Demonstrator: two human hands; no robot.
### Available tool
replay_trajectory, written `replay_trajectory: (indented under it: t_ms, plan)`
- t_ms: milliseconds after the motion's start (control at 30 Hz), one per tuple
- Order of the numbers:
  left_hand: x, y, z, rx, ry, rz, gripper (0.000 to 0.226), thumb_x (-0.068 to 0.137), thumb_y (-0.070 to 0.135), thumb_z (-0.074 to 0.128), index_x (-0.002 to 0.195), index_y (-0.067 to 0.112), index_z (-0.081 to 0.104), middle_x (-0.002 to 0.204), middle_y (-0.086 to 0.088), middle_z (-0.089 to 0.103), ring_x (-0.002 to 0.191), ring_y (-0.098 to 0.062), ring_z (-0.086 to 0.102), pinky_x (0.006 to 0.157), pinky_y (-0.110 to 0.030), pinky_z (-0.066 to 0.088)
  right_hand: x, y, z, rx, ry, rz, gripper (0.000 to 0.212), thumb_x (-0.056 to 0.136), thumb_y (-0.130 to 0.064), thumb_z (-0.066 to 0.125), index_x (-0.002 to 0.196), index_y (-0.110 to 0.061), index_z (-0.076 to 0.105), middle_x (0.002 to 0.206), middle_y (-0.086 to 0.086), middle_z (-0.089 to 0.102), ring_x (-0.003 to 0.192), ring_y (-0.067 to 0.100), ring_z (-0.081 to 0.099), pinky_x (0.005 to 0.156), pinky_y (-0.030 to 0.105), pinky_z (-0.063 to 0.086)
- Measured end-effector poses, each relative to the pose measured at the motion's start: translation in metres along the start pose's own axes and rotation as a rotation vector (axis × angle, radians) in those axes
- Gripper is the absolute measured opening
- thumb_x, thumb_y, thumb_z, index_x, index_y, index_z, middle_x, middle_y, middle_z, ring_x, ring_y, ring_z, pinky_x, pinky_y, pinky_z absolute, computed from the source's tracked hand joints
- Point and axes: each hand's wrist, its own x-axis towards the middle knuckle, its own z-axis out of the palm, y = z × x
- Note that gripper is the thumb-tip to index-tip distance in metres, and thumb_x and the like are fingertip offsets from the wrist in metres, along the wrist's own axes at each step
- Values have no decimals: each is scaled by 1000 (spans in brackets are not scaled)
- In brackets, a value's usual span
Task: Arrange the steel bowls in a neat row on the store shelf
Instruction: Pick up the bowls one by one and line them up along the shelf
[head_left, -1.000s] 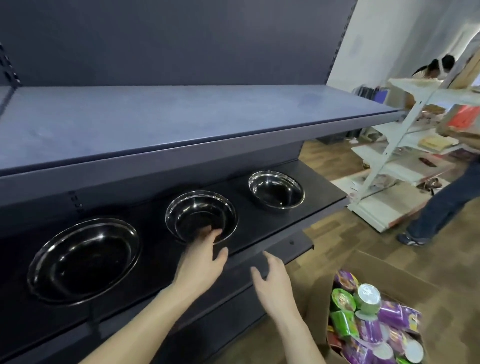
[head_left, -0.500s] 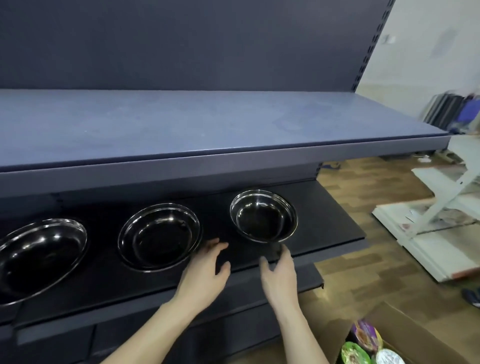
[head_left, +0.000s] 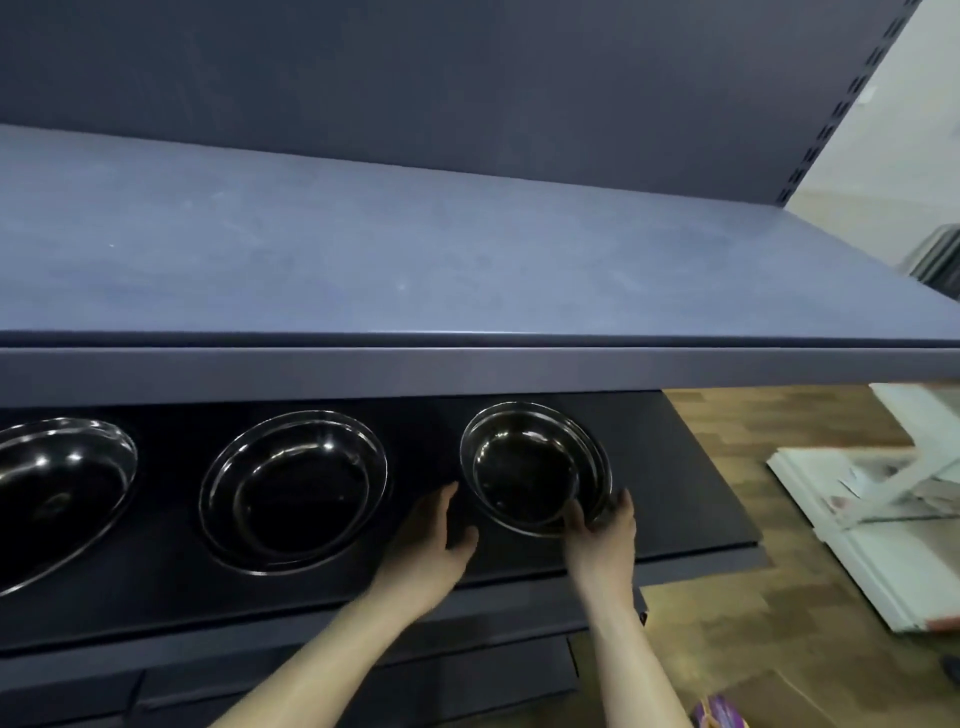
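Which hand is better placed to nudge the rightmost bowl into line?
Right. The right hand already grips the rightmost bowl at its near rim; the left hand is open beside it, not touching.

Three steel bowls, silver-rimmed with dark reflective interiors, are shown: one at the right hand (head_left: 602, 540) (right bowl (head_left: 535, 467)), one left of the left hand (head_left: 431, 540) (middle bowl (head_left: 293, 491)), one farther left (left bowl (head_left: 52, 493)). The lower shelf (head_left: 675, 493) is black; the upper shelf (head_left: 363, 270) is slate blue.
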Motion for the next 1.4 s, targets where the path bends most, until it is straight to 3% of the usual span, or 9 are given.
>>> replay_trajectory:
  t_ms: [167,433,600,700,767,867,933,1200,1400]
  plan:
    - [24,1,6,-42,17,-91,67,98,28,52,155,26,19,159,4,27,142,-15,35,110,-29,35,25,9,-8,-67,-48,-19,37,96,-29,64,130,-16,54,120,6,65,115,30,63,85,38,47]
    - [21,6,3,15,51,-145,66,95,30,55,153,29,23,156,4,33,138,-16,41,110,-34,39,31,13,-5,-53,-81,-66,45,98,-32,58,141,-22,50,126,3,66,119,27,62,98,46,52]
    - [5,24,12,50,95,-87,58,97,29,54,150,35,32,152,6,40,131,-8,45,100,-23,41,38,17,-10,-14,-186,-64,52,97,-31,60,147,-21,47,133,6,64,120,27,63,88,34,47]
    - [-13,28,21,55,103,-95,59,98,28,53,151,34,30,145,4,47,110,-2,48,90,-24,46,32,24,-12,54,-219,-77,54,90,-37,63,142,-32,48,127,2,67,117,29,65,91,42,55]
    - [-25,27,24,46,139,-112,60,97,27,53,152,33,29,139,4,52,111,-7,54,96,-31,49,27,29,-15,96,-247,-49,54,85,-46,62,136,-38,48,117,2,71,105,30,72,82,47,62]
    - [-41,20,26,28,217,-126,63,95,26,56,153,28,31,147,1,47,133,-13,47,107,-32,43,17,31,-22,183,-269,-23,39,98,-28,61,135,-27,49,105,9,73,62,10,72,50,18,54]
    - [-50,14,26,36,244,-145,61,94,28,57,151,25,35,149,0,47,133,-14,47,108,-34,42,13,32,-25,201,-272,-22,38,100,-24,59,136,-22,50,108,13,73,53,9,68,44,12,47]
    - [-75,11,36,117,224,-178,56,93,29,55,147,23,42,146,0,45,126,-17,52,103,-34,45,-9,34,-43,272,-367,-41,43,99,-17,57,141,-20,47,116,5,71,64,11,76,53,17,53]
    - [-86,15,42,155,219,-160,56,93,31,54,147,24,40,146,0,45,128,-17,50,105,-34,43,-15,38,-48,303,-399,18,59,97,-15,57,152,-21,38,111,1,73,70,17,78,76,36,62]
